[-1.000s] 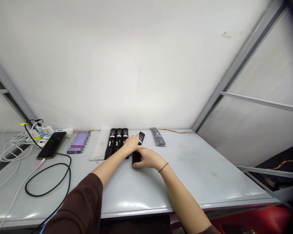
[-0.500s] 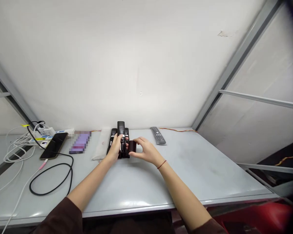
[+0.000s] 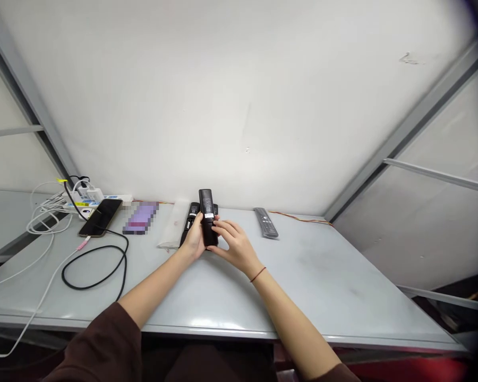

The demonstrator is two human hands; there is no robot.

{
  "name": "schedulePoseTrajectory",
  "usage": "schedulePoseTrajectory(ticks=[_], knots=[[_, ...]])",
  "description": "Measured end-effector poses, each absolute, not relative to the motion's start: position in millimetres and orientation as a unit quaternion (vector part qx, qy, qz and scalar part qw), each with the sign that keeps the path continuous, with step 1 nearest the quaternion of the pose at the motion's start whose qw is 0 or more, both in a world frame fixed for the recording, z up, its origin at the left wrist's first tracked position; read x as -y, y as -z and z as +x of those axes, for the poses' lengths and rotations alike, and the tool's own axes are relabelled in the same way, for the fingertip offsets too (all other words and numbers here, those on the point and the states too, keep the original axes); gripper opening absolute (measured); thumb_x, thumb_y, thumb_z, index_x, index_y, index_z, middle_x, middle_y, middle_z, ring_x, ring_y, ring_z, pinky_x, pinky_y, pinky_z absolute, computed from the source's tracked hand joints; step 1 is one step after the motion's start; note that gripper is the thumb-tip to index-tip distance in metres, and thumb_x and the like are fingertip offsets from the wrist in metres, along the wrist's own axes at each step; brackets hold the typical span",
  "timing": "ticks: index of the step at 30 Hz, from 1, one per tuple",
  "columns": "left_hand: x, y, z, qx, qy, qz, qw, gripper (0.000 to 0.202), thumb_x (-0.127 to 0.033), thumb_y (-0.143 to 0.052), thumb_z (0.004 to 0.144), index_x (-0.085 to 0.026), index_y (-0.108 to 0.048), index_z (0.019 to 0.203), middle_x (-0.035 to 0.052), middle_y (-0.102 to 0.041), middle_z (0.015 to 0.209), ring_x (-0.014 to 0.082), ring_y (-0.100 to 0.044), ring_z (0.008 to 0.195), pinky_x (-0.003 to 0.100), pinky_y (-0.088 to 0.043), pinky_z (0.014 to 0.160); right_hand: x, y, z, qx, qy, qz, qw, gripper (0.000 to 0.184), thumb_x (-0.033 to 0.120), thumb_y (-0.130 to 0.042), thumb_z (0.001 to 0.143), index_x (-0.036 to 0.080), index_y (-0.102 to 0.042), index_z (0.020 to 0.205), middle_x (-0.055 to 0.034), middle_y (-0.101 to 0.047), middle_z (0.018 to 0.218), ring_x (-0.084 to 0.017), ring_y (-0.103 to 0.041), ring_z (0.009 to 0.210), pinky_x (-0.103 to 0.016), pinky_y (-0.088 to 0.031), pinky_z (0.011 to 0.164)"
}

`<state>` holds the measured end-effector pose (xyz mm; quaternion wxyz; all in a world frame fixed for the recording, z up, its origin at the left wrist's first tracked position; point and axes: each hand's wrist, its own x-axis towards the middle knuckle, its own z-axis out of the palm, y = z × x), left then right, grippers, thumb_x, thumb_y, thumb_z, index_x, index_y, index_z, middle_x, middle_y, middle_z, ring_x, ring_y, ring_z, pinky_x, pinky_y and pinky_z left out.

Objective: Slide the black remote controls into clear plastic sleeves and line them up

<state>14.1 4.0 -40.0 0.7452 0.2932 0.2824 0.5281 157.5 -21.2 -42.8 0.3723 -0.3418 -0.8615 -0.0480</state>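
My left hand point(image 3: 194, 240) is closed around a black remote control point(image 3: 206, 203), its back turned up and a small white label near the middle. At the remote's lower end lies the dark battery cover point(image 3: 209, 234), level with the back. My right hand point(image 3: 239, 247) grips that cover, thumb at the bottom end and fingers along the right edge. Behind the held remote, another black remote point(image 3: 191, 213) lies back up on the table, partly hidden by my left hand. Of a further remote point(image 3: 215, 209) only the top end shows.
A wrapped remote point(image 3: 266, 223) lies to the right on the grey table point(image 3: 302, 286). On the left are a clear plastic sleeve point(image 3: 173, 225), a pixelated purple item point(image 3: 142, 216), a black phone point(image 3: 100, 217), a power strip with chargers point(image 3: 91, 195) and looped cables point(image 3: 74, 286).
My right hand has brought the battery cover from beside the remote onto its lower back, over the open compartment. The camera view has shifted slightly.
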Motion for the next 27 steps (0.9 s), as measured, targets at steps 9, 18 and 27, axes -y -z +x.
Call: schedulePoseTrajectory(ticks=[9, 18, 27], knots=[[-4.2, 45.1, 14.8, -0.263, -0.546, 0.293, 0.740, 0.031, -0.044, -0.046, 0.089, -0.019, -0.055, 0.105, 0.0080, -0.064, 0.106, 0.0208, -0.063, 0.090, 0.039, -0.052, 0.079, 21.2, 41.2, 163.0, 0.857, 0.067, -0.386, 0.334, 0.073, 0.053, -0.060, 0.078, 0.019, -0.036, 0.138, -0.0145, -0.053, 0.129, -0.031, -0.049, 0.116, -0.047, -0.044, 0.092], [3.0, 41.1, 19.9, -0.272, -0.546, 0.298, 0.735, 0.032, -0.047, -0.054, 0.084, -0.021, -0.055, 0.101, 0.0075, -0.065, 0.103, 0.0202, -0.064, 0.085, 0.040, -0.054, 0.077, 18.8, 40.0, 172.2, 0.860, 0.095, -0.389, 0.315, 0.074, 0.061, -0.057, 0.077, 0.020, -0.041, 0.137, -0.0129, -0.056, 0.127, -0.031, -0.049, 0.114, -0.045, -0.042, 0.091], [2.2, 44.9, 20.1, -0.278, -0.538, 0.300, 0.737, 0.034, -0.050, -0.056, 0.082, -0.022, -0.052, 0.100, 0.0068, -0.065, 0.103, 0.0203, -0.066, 0.085, 0.040, -0.054, 0.078, 16.9, 41.8, 173.1, 0.864, 0.089, -0.384, 0.313, 0.073, 0.058, -0.057, 0.078, 0.020, -0.040, 0.138, -0.0130, -0.058, 0.123, -0.031, -0.051, 0.110, -0.045, -0.043, 0.089]])
